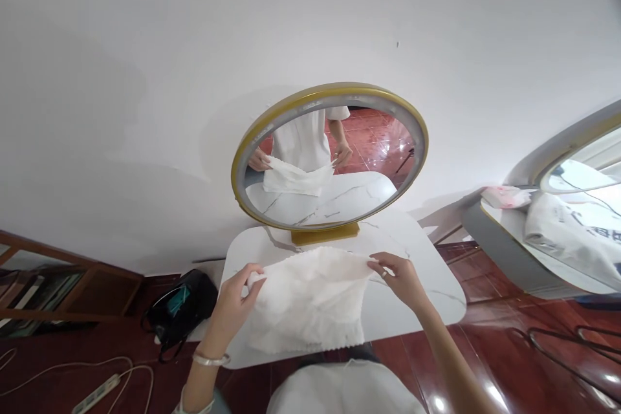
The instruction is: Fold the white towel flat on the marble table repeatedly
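A thin white disposable face towel (315, 301) with zigzag edges is stretched out above the marble-patterned table (436, 291). Its upper left corner is pinched in my left hand (237, 301), between thumb and fingers. My right hand (400, 277), with a ring on it, pinches the upper right corner. The towel sags slightly between the two hands, and its lower edge hangs toward my lap. Behind it stands a round gold-framed mirror (334, 162), where both hands and the towel are reflected.
A black bag (182, 310) sits left of the table, near a wooden shelf (97, 291). A power strip (99, 394) with cables lies on the red tiled floor. At right, another table (504, 265) bears a pink-and-white packet (504, 196) and white fabric (567, 233).
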Demonstrator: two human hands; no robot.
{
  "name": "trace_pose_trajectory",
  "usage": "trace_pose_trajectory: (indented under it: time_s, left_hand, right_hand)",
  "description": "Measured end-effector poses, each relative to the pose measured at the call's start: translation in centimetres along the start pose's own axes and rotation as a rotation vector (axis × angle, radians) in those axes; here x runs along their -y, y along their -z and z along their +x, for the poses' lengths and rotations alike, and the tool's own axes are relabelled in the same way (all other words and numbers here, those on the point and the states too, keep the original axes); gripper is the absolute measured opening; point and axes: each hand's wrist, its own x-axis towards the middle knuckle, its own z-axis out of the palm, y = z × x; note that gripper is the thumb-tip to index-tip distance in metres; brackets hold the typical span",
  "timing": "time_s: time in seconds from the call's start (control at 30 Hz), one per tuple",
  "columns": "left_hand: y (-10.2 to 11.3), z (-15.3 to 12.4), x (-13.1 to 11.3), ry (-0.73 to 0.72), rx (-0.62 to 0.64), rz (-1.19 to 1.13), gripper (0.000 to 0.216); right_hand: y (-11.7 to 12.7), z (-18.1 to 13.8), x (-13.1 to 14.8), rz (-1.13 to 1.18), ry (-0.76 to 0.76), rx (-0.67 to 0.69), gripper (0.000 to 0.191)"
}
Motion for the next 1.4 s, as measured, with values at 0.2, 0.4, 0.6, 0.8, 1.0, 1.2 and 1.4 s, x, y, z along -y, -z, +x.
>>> trace_pose_trajectory:
  time_s: [0.2,0.4,0.6,0.8,1.0,1.2,1.4]
  left_hand:
    - [-1.5,-2.7,-4.6,0.079,0.121,-0.033,0.029]
    - [-1.1,-3.8,-10.6,0.095,0.226,0.005,0.025]
    - [-2.5,-0.4,-14.6,0.029,0.331,-0.023,0.025]
    - [-13.7,7.4,-12.6,-0.024,0.261,-0.015,0.019]
    - [-28.1,7.4,-7.6,-0.160,-0.025,0.135,0.034]
    - [-35.6,3.5,-4.8,-0.144,0.153,0.370,0.050]
    - [-37.7,5.2,-5.5,-0.142,0.148,0.455,0.048]
  right_hand:
    - [6.0,-2.9,-0.3,0.074,-0.042,0.103,0.033]
    - [15.9,-5.9,0.9,0.093,-0.058,-0.040,0.020]
    - [23.7,-5.9,0.5,0.075,0.028,-0.218,0.012]
    - [20.3,4.1,-8.7,0.015,-0.082,-0.077,0.035]
    - [11.4,8.2,-18.1,-0.178,0.012,-0.226,0.049]
    - [3.8,1.9,-21.4,-0.265,0.146,-0.099,0.041]
    - [2.2,1.7,-25.1,-0.650,0.199,-0.094,0.046]
